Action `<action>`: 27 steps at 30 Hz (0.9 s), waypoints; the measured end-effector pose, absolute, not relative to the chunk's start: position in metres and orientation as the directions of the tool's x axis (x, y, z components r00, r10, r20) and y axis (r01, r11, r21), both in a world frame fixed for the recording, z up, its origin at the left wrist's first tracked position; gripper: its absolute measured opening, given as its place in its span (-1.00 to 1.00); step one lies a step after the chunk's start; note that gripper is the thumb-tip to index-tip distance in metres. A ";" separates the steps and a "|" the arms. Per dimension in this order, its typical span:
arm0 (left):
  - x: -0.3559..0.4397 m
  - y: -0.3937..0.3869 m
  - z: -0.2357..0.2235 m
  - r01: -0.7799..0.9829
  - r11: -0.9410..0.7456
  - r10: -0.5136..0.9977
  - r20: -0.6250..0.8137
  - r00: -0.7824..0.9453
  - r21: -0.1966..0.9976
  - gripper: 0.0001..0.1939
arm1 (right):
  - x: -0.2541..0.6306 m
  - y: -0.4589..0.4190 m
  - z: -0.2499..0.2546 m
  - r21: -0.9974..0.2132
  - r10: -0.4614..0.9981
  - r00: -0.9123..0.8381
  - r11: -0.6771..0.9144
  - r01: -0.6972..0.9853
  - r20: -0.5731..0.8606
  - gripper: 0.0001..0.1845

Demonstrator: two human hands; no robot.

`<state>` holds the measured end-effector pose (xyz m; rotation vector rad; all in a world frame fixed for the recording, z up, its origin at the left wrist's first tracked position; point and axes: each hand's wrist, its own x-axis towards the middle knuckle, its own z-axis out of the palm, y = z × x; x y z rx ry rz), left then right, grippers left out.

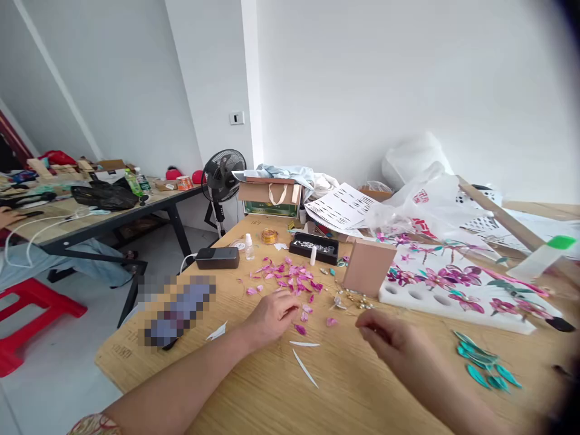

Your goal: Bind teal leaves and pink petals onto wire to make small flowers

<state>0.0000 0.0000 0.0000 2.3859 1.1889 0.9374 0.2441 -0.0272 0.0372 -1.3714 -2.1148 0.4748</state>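
Observation:
My left hand [272, 315] is low over the wooden table [254, 393], its fingers bent and closed beside loose pink petals [294, 275]. Whatever may be between those fingertips is too small or hidden to name. To the right, my right hand [385, 339] is held with thumb and fingers pinched together; I cannot make out anything in the pinch. A single pink petal [332, 321] lies between the two hands. Two thin white leaf-shaped strips [305, 368] are in front of them. Small gold and pearl-like beads [362, 300] sit just beyond my right hand.
Teal leaves [484, 359] lie at the right, near a white foam block [457, 311] bearing purple flowers. Behind stand a brown board [369, 266], a black tray [313, 248], a small bottle [249, 248] and a black box [217, 258]. A fan [223, 175] and another person's hand [9, 216] are farther left.

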 end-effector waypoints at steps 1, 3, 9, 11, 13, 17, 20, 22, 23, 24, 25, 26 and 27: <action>-0.002 0.003 -0.001 0.603 -0.579 0.815 0.413 0.407 0.548 -0.85 | 0.235 -0.028 0.029 -0.515 0.889 -0.323 0.452 0.728 0.323 -0.81; -0.005 0.008 -0.002 0.622 -0.539 0.841 0.409 0.355 0.569 -0.87 | 0.225 -0.032 0.012 -0.430 0.843 -0.367 0.522 0.737 0.394 -0.78; -0.004 0.009 -0.003 0.646 -0.570 0.817 0.437 0.376 0.508 -0.87 | 0.221 -0.046 -0.012 -0.307 0.735 -0.628 0.678 0.668 0.256 -0.73; -0.003 0.008 -0.003 0.647 -0.599 0.796 0.437 0.418 0.472 -0.85 | 0.219 -0.048 -0.011 -0.289 0.722 -0.652 0.691 0.663 0.231 -0.75; -0.003 0.007 -0.004 0.644 -0.621 0.780 0.436 0.450 0.446 -0.83 | 0.217 -0.049 -0.009 -0.270 0.710 -0.670 0.704 0.657 0.218 -0.76; -0.002 0.006 -0.006 0.632 -0.638 0.768 0.425 0.480 0.439 -0.81 | 0.215 -0.050 -0.008 -0.225 0.703 -0.678 0.711 0.666 0.216 -0.77; -0.002 0.006 -0.007 0.625 -0.644 0.763 0.422 0.489 0.441 -0.81 | 0.214 -0.051 -0.007 -0.184 0.704 -0.673 0.709 0.681 0.224 -0.78; -0.001 0.006 -0.006 0.629 -0.643 0.764 0.419 0.490 0.437 -0.81 | 0.214 -0.052 -0.007 -0.167 0.698 -0.675 0.714 0.680 0.240 -0.79; -0.001 0.005 -0.006 0.632 -0.643 0.765 0.417 0.491 0.433 -0.81 | 0.214 -0.052 -0.007 -0.165 0.694 -0.675 0.717 0.677 0.250 -0.79; 0.000 0.005 -0.006 0.634 -0.643 0.764 0.417 0.493 0.429 -0.81 | 0.214 -0.053 -0.007 -0.164 0.689 -0.675 0.721 0.673 0.263 -0.79; 0.000 0.005 -0.006 0.635 -0.645 0.763 0.418 0.493 0.426 -0.80 | 0.214 -0.053 -0.007 -0.160 0.684 -0.675 0.725 0.670 0.277 -0.79; 0.001 0.005 -0.005 0.634 -0.645 0.762 0.420 0.493 0.426 -0.80 | 0.214 -0.052 -0.007 -0.154 0.679 -0.674 0.729 0.667 0.290 -0.80; 0.001 0.005 -0.005 0.633 -0.645 0.762 0.422 0.492 0.427 -0.80 | 0.214 -0.052 -0.007 -0.149 0.676 -0.672 0.730 0.667 0.302 -0.80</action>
